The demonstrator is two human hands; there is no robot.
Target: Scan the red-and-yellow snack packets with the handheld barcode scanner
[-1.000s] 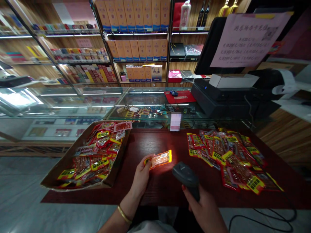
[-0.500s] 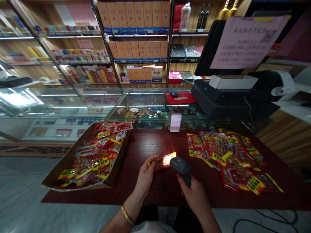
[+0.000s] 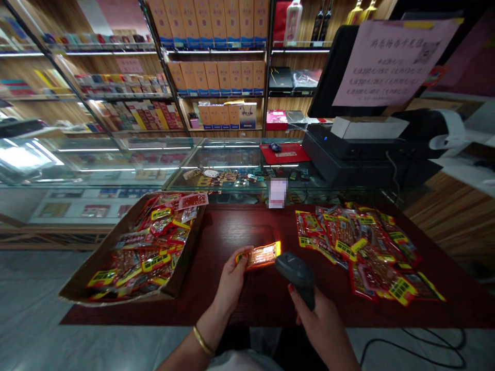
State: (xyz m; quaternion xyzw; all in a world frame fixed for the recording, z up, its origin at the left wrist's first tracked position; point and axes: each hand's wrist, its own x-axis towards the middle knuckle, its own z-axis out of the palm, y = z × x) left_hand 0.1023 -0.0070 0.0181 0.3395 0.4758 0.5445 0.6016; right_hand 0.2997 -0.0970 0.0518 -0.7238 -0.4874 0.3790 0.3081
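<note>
My left hand pinches one end of a snack packet, red and yellow, above the dark wooden table. Light falls brightly on the packet's face. In my right hand is a dark grey barcode scanner, its head just right of the packet and apart from it. On the left stands a cardboard box filled with similar packets. A loose pile of snack packets lies on the table to the right.
Behind the table runs a glass display counter, with a red mat and a mouse on top. A monitor with a paper notice stands at right. Black cables lie on the floor.
My right hand has drawn the scanner a little right and down, away from the packet. The left hand still holds the packet in nearly the same place, more of its face now showing.
</note>
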